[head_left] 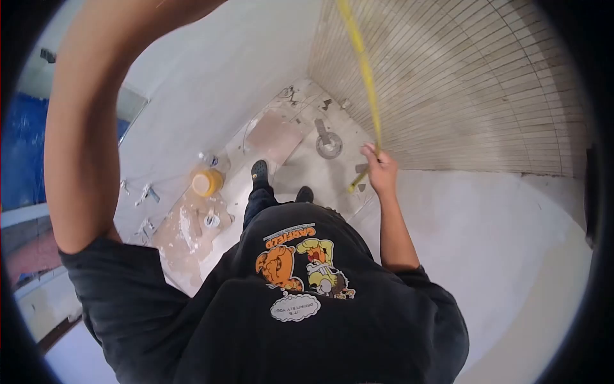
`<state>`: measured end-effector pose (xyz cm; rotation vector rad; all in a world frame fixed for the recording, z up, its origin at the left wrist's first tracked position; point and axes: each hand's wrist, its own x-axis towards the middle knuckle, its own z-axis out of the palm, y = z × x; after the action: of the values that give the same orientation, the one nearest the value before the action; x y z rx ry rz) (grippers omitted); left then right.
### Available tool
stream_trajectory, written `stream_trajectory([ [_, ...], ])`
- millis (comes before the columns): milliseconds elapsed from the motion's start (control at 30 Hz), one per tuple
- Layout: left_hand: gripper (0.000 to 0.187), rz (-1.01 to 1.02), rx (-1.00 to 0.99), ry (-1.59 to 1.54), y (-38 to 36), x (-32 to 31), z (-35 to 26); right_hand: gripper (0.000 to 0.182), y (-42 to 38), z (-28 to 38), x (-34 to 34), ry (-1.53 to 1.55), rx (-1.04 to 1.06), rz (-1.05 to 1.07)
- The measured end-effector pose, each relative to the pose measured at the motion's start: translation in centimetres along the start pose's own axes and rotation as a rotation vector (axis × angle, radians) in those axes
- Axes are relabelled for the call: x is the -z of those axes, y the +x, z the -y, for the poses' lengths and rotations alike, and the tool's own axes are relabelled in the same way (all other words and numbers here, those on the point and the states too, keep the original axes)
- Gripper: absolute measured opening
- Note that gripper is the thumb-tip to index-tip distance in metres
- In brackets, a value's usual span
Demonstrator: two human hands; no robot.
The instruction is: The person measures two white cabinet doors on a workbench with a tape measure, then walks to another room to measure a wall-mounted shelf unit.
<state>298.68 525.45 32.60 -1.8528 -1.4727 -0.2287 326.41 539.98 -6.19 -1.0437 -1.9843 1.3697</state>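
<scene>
My right hand [381,169] is closed around a yellow measuring tape [366,67], beside the strip-tiled wall. The tape stretches up past the top edge of the view, in front of that wall. Its short lower end [358,182] sticks out below my fingers. My left arm [86,128] is raised along the left side and bends across the top. The left hand itself lies outside the picture, so what it holds is hidden.
On the floor at left stand a yellow tub [206,183] and a small white cup [211,221]. A trowel-like tool [322,131] touches a round metal piece [329,146]. A pinkish board [275,136] lies near the corner. Tap fittings [148,193] jut from the left wall.
</scene>
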Motion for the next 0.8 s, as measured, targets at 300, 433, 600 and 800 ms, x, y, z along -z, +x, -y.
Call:
stream_trajectory([
  [300,0.011,0.173,0.113,0.124,-7.6,6.4,-1.0,0.03,1.4,0.5,-10.2,-0.225,0.02,0.333],
  [433,0.013,0.183,0.141,0.142,-10.6,8.2,-0.5,0.033,2.1,3.0,-14.3,-0.21,0.088,0.296],
  [600,0.017,0.175,0.179,0.156,-14.4,9.9,-0.3,0.028,1.2,9.6,-18.1,-0.189,0.202,0.333],
  [800,0.022,0.074,0.179,0.207,-16.2,10.9,0.4,0.025,-1.6,19.6,-21.4,0.122,0.483,0.29],
])
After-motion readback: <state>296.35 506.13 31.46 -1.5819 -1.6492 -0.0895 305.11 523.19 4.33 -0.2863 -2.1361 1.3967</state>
